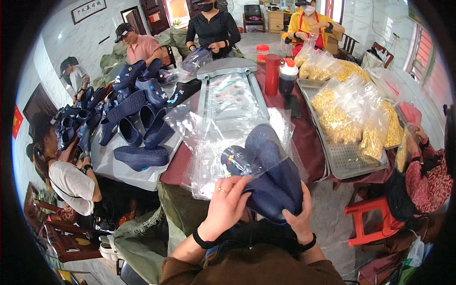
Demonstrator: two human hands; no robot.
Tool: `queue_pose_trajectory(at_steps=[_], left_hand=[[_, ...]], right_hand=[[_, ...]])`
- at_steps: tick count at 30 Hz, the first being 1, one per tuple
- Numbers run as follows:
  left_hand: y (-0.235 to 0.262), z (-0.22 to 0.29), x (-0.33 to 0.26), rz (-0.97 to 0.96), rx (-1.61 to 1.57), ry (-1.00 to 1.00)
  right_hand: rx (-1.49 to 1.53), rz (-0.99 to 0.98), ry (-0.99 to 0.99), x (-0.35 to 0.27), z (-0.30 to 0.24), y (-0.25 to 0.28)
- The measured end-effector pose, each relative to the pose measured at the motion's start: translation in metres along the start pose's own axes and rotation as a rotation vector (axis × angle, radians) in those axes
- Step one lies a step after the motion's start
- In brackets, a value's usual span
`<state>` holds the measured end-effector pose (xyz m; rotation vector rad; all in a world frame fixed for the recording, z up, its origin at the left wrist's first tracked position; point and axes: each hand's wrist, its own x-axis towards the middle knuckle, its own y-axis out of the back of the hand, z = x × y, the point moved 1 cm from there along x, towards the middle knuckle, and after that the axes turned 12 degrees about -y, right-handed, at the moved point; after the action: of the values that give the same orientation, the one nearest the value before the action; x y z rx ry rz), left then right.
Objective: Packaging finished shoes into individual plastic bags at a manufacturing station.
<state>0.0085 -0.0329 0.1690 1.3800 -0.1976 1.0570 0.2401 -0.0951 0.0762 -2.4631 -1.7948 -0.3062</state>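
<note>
A pair of dark blue clog shoes lies in front of me, partly inside a clear plastic bag. My left hand, with a ring on one finger, grips the near edge of the bag and the shoes. From below, my right hand holds the heel end of the shoes. Small coloured charms show on the toe of one shoe. A stack of clear bags lies on the table just beyond.
A pile of dark blue clogs covers the left table. A metal tray at right holds several bags of yellow snacks. Red bottles stand mid-table. Other people sit around, and a red stool stands at lower right.
</note>
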Motion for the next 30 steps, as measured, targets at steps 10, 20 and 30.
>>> queue_pose_trajectory(at_steps=[10,20,30], left_hand=[[-0.024,-0.029,-0.044,0.085,-0.135,0.308],[-0.019,-0.054,-0.063,0.424,-0.643,0.609],[-0.038,-0.084,-0.100,0.385,-0.563,0.724]], right_hand=[[-0.230,0.066,0.129,-0.002,-0.022,-0.011],[-0.398,-0.006,0.294,0.006,-0.061,-0.054],[-0.623,-0.105,0.229,0.025,-0.052,-0.101]])
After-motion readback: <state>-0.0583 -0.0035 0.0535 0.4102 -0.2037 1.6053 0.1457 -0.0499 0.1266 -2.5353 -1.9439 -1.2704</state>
